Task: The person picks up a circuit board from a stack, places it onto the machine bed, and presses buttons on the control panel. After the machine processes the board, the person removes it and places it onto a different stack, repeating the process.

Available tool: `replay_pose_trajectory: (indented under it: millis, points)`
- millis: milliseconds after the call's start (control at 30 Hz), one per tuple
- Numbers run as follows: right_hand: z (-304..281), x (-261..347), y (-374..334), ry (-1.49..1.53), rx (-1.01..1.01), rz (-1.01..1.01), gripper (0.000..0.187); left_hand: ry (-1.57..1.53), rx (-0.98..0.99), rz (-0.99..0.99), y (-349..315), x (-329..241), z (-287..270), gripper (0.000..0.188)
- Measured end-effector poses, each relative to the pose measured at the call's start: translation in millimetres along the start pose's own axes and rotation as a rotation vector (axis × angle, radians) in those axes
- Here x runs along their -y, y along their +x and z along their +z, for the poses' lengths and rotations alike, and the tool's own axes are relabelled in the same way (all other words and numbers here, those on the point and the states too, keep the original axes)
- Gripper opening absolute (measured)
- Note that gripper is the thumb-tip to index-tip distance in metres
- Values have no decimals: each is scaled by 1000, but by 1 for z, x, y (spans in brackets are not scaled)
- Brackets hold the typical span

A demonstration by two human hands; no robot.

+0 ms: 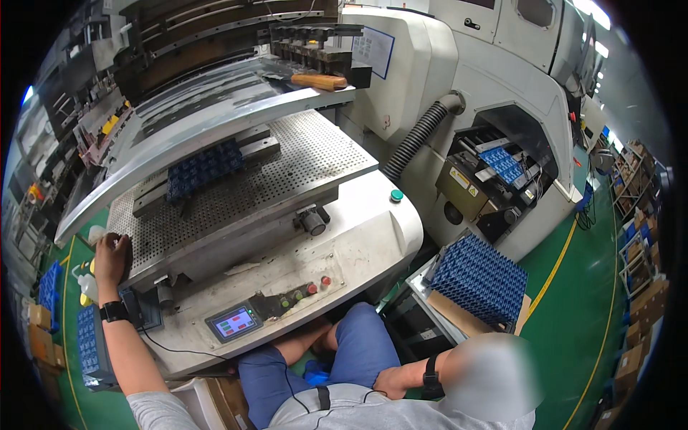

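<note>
My left hand (112,259) rests at the near left corner of a perforated metal table (315,154), its fingers bent loosely and apart with nothing visible in them. Beside it sits a small whitish object (97,233). On the table, a blue patterned panel (205,170) lies between metal rails (259,148), partly under a raised framed screen (208,118). My right hand (389,383) lies on my right thigh, away from the machine; its fingers are mostly hidden. A lit touch panel (235,323) is set into the machine's front, below the table.
A stack of blue panels (481,276) stands on a cart at the right. Another blue panel (502,165) sits inside the neighbouring machine's opening. A green button (396,195) is on the machine's right corner. A wooden-handled tool (319,82) lies on the frame. A ribbed hose (416,140) runs behind.
</note>
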State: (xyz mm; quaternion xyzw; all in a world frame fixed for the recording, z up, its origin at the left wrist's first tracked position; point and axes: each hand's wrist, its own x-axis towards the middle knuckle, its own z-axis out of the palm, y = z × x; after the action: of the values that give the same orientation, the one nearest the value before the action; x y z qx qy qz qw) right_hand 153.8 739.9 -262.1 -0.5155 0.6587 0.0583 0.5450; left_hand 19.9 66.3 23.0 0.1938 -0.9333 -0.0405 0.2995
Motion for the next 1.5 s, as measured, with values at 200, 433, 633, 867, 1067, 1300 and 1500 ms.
replay_pose_trajectory:
  millis: [200,433,633,867,1067,1300,1500]
  points:
    - [-12,7,-1,-9,13,17,32,16,32,19,6,6,4,40]
    - [-29,25,-30,67,108,-10,60,-65,153,27,14,19,-3,38]
    - [-34,21,-39,51,96,-88,51,156,184,192,21,24,-12,44]
    - [-34,0,-42,75,142,-155,46,14,217,61,16,17,-20,44]
    - [-23,-16,-29,136,106,-203,46,0,222,28,13,18,-23,43]
    - [-19,-33,-23,151,120,-281,46,-37,217,-83,6,-13,-27,45]
    - [-25,-38,-22,126,191,-337,56,168,213,163,19,74,-20,38]
